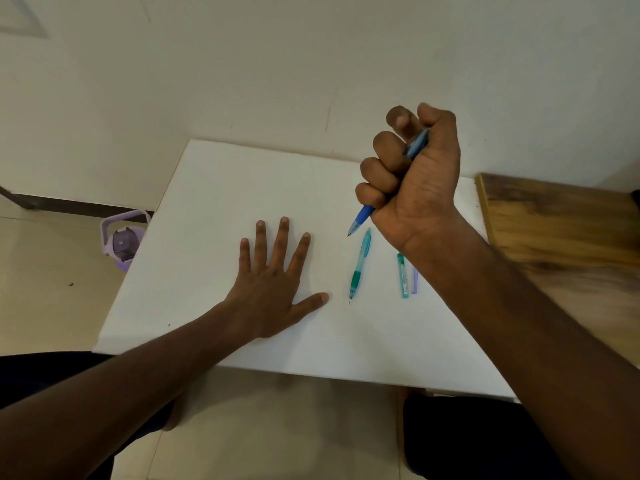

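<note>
Mostly my right hand [412, 174] hides the blue pen [362, 218]: my fist is clenched around its barrel above the far right of the white board [207, 202], so only the tip below my little finger and a bit near my thumb show. My left hand [273, 282] lies flat on the board, fingers spread, holding nothing. Right of it lie a teal pen [360, 265] and a green tube [402, 275], whose label print is too small to read. My right wrist half covers a lilac tube [414, 280].
</note>
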### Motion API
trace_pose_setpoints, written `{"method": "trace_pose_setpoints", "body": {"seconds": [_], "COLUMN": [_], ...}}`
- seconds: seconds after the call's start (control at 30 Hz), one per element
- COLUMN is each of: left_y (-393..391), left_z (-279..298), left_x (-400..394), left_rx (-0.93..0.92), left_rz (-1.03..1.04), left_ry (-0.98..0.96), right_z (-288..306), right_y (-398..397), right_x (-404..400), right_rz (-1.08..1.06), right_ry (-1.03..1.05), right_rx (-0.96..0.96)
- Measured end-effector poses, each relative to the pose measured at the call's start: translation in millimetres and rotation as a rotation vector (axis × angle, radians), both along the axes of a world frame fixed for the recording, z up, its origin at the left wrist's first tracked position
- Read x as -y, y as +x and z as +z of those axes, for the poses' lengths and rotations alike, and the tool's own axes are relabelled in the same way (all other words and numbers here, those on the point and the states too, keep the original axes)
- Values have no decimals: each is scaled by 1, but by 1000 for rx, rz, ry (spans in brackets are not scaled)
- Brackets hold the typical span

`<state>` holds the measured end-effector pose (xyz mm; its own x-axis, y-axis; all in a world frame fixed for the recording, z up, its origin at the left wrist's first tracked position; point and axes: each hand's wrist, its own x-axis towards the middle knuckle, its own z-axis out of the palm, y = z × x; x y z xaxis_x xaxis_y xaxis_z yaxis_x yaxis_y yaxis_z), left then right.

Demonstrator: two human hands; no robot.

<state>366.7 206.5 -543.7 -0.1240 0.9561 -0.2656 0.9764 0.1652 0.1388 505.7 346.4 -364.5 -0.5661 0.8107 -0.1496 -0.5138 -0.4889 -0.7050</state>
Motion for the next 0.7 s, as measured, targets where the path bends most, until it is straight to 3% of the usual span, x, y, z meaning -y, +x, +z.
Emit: {"method": "trace_pose_setpoints", "body": {"seconds": [0.7], "left_y": [0], "left_z": [-1], "left_x": [1], "left_rx": [-11], "left_rz": [3], "left_ry": [-6], "right_z": [4], "right_y": [-5], "right_x": [15], "right_rz": [96], "right_ry": [170], "right_rx": [100]}}
